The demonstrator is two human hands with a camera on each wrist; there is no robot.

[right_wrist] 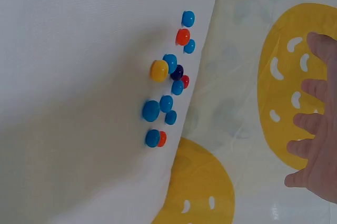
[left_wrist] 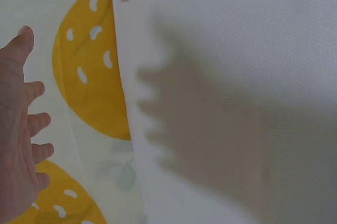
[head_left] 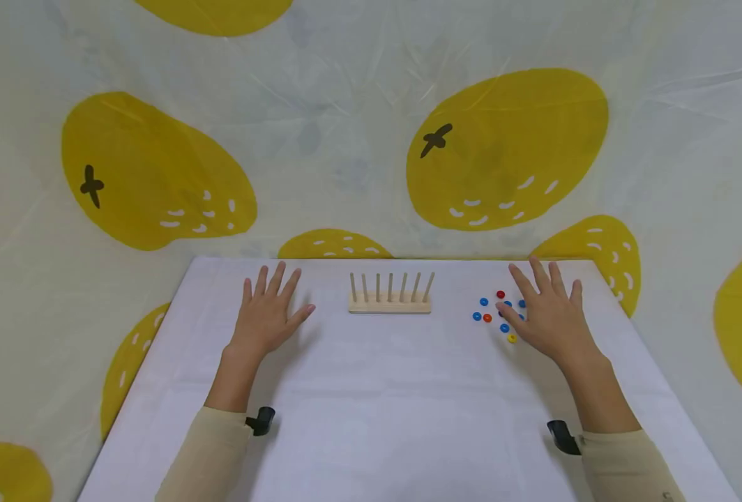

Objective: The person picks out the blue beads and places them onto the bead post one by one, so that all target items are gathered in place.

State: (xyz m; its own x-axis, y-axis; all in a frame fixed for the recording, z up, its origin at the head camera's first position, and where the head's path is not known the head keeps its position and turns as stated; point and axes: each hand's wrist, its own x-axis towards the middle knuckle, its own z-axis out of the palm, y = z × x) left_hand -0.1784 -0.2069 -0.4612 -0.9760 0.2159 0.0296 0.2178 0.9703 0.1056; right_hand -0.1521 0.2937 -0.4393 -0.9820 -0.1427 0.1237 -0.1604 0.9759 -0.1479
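My left hand hovers over the left part of the table, fingers spread, holding nothing; its shadow falls on the cloth in the left wrist view. A wooden peg rack with a row of several upright pegs stands to its right, near the table's back edge. On the right, my right hand is held above a scatter of small round beads, fingers spread and nothing in its grasp. Blue beads, a yellow bead, a dark blue bead and red-orange beads lie there. In the head view this hand hides some beads.
A white cloth covers the table. Behind it hangs a pale curtain printed with large yellow fruit, which also surrounds the sides. A dark wrist camera shows at the left sleeve, another camera at the right.
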